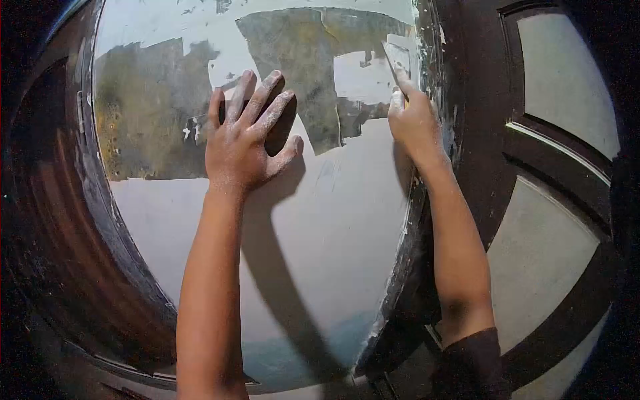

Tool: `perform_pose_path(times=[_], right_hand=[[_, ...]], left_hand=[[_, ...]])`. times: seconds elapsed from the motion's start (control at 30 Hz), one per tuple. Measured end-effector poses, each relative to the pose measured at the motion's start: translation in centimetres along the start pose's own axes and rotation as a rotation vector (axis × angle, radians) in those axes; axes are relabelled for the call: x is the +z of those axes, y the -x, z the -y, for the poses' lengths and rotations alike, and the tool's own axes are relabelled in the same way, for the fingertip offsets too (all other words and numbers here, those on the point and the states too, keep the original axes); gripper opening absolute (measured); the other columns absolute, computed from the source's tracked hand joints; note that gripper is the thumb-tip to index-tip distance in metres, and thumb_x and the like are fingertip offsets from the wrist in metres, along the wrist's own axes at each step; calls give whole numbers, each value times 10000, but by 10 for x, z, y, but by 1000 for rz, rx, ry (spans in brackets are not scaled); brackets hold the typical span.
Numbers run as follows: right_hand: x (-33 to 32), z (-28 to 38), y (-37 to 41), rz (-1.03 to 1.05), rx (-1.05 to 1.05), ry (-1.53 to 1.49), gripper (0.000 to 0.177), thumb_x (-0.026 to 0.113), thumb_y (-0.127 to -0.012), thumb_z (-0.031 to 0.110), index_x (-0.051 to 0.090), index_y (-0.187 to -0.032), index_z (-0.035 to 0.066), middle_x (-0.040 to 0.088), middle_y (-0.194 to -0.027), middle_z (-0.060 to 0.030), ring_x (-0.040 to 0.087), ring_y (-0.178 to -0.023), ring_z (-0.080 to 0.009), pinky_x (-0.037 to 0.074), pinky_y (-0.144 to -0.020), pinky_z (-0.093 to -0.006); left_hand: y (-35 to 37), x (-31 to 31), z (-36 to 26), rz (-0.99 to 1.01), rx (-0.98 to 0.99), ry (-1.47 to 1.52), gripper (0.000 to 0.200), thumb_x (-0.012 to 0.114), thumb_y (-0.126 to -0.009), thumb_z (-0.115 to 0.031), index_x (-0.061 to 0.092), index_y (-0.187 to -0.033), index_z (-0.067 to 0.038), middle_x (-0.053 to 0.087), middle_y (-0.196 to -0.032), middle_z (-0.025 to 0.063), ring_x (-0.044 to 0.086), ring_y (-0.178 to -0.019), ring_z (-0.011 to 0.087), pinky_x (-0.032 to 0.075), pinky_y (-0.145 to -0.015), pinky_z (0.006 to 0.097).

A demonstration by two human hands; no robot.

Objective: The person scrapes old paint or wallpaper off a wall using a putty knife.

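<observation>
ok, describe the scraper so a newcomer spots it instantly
Start at the pale wall panel framed by dark woodwork; the right hand is raised near its upper right edge. The scraper is the thin pale blade sticking up from that fist, the only tool; the left hand lies flat and empty.

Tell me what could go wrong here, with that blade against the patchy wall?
The blade in the right hand works close to the dark wooden frame; a slip could scratch it. The left hand lies flat on the wall to the blade's left, so a sideways slip might nick its fingers.
</observation>
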State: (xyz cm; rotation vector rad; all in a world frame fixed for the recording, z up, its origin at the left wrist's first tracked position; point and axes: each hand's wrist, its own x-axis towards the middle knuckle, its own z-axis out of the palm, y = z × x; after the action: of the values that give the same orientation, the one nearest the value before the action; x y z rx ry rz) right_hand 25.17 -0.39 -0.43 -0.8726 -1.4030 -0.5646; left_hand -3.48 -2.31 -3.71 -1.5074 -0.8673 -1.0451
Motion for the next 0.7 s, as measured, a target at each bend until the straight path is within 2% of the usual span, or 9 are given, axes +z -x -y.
perform_pose_path(times=[0.03, 0.17, 0.27, 0.3, 0.4, 0.43, 0.57, 0.67, 0.7], right_hand=[[-9, 7, -3, 72, 73, 50, 430, 507, -1002, 147, 634, -1399, 38, 699, -1025, -337, 682, -986, -522, 553, -877, -557], [-18, 21, 22, 194, 275, 112, 401, 546, -983, 179, 683, -1341, 62, 690, -1140, -339, 666, -1098, -508, 523, -965, -542], [-17, 10, 12, 101, 126, 116, 375, 509, -1018, 173, 666, -1324, 24, 702, -1025, -336, 681, -1004, -526, 544, -896, -565], [-12, 0, -3, 70, 101, 41, 325, 515, -1018, 179, 689, -1234, 10, 705, -1049, -333, 680, -1008, -528, 548, -900, -560], [-15, 3, -19, 121, 135, 84, 313, 525, -1013, 177, 691, -1218, 9, 702, -1074, -335, 681, -1013, -526, 553, -902, -548], [-17, 5, -9, 153, 189, 114, 466, 550, -1002, 187, 616, -1446, 62, 685, -1217, -321, 665, -1149, -481, 522, -996, -481], [-24, 16, 27, 242, 285, 84, 474, 541, -1023, 208, 597, -1480, 95, 689, -1215, -315, 669, -1144, -482, 519, -1005, -484], [-6, -13, -1, 15, 9, 77, 307, 533, -1015, 184, 701, -1228, 38, 694, -975, -335, 679, -943, -526, 542, -844, -588], [-8, -12, -4, 9, 9, 79, 307, 533, -1015, 184, 701, -1228, 38, 694, -975, -335, 679, -943, -526, 542, -844, -588]], left_hand=[[0, 0, 0, 7, -2, -10, 649, 711, -850, -554, 636, -1459, -342, 453, -1659, -71, 368, -1559, 268, 168, -1305, 548], [1, 1, -1, 22, -10, -28, 649, 705, -852, -560, 636, -1458, -338, 451, -1661, -66, 359, -1564, 266, 166, -1305, 540], [1, 0, -2, 6, -9, -21, 639, 701, -856, -561, 642, -1451, -333, 455, -1659, -62, 361, -1563, 267, 169, -1303, 537], [1, 0, -1, -10, 0, -4, 632, 694, -863, -567, 646, -1446, -329, 459, -1657, -61, 362, -1563, 267, 169, -1302, 535], [1, -1, 0, -3, 9, -17, 634, 692, -866, -576, 645, -1448, -328, 463, -1655, -57, 364, -1562, 267, 170, -1300, 535], [1, -2, -1, 17, 5, -38, 644, 659, -880, -600, 631, -1464, -332, 455, -1660, -49, 351, -1569, 272, 156, -1304, 544], [-1, 5, 1, 48, 44, -111, 673, 599, -897, -635, 575, -1514, -369, 381, -1702, -46, 281, -1599, 294, 129, -1304, 584], [-13, 0, 7, 81, 109, -93, 700, 603, -872, -658, 533, -1526, -417, 355, -1703, -79, 265, -1598, 280, 144, -1299, 623], [-15, 1, 6, 75, 112, -93, 700, 603, -872, -658, 533, -1526, -417, 355, -1703, -79, 265, -1598, 280, 144, -1299, 623]])
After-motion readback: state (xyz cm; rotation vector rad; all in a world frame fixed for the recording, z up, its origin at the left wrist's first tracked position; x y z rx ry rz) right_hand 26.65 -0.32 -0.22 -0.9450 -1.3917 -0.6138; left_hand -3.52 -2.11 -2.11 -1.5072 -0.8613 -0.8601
